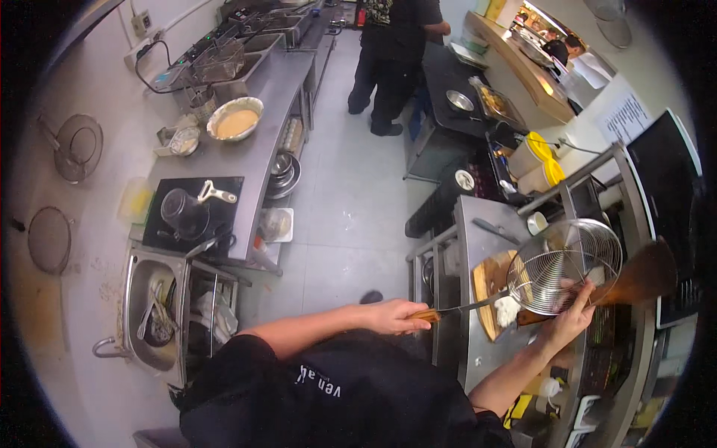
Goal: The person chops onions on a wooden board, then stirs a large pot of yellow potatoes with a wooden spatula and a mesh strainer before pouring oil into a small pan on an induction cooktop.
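A round wire spider skimmer (pixel 552 269) is tilted over the steel side table at my right. My left hand (pixel 395 316) is closed around its wooden handle. My right hand (pixel 580 305) is at the far rim, fingers spread beside a dark brown wooden paddle-like piece (pixel 644 274); whether it grips the skimmer or that piece is unclear. Beneath the skimmer lies a wooden board (pixel 487 297) with a crumpled white cloth or paper (pixel 507 311) near its edge. A knife-like tool with a dark handle (pixel 496 231) and a white cup (pixel 536 223) stand farther back.
A person in dark clothes (pixel 392 61) stands up the aisle. Left, a steel counter (pixel 252 162) holds a bowl of batter (pixel 235 122), a black mat (pixel 229 193) and fryers (pixel 246 56); a sink (pixel 154 358) adjoins it. Yellow-lidded containers (pixel 540 162) stand at right, beside metal shelving (pixel 630 185).
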Available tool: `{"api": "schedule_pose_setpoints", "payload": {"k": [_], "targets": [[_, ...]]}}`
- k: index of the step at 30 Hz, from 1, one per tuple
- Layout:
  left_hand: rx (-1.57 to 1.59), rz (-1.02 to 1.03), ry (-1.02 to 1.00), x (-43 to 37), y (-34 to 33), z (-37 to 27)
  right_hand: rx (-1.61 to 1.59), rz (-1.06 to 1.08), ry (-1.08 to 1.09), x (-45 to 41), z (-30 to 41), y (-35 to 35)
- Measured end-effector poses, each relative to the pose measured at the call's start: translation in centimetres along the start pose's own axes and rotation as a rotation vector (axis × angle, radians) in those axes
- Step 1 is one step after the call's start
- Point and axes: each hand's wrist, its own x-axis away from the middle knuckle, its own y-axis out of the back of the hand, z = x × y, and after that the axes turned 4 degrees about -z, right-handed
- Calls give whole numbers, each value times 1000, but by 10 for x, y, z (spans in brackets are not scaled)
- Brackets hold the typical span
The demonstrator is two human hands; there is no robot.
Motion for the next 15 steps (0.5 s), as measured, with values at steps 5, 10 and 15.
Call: {"api": "schedule_pose_setpoints", "payload": {"k": [5,10,15], "targets": [[-42,-294,-11,-29,107,17,-169,357,-30,-52,-54,-115],[156,-850,225,-35,244,-18,-370,446,-450,-118,-135,-248],[84,-1413,136,-9,369,-47,-384,594,-650,-148,-213,-411]]}}
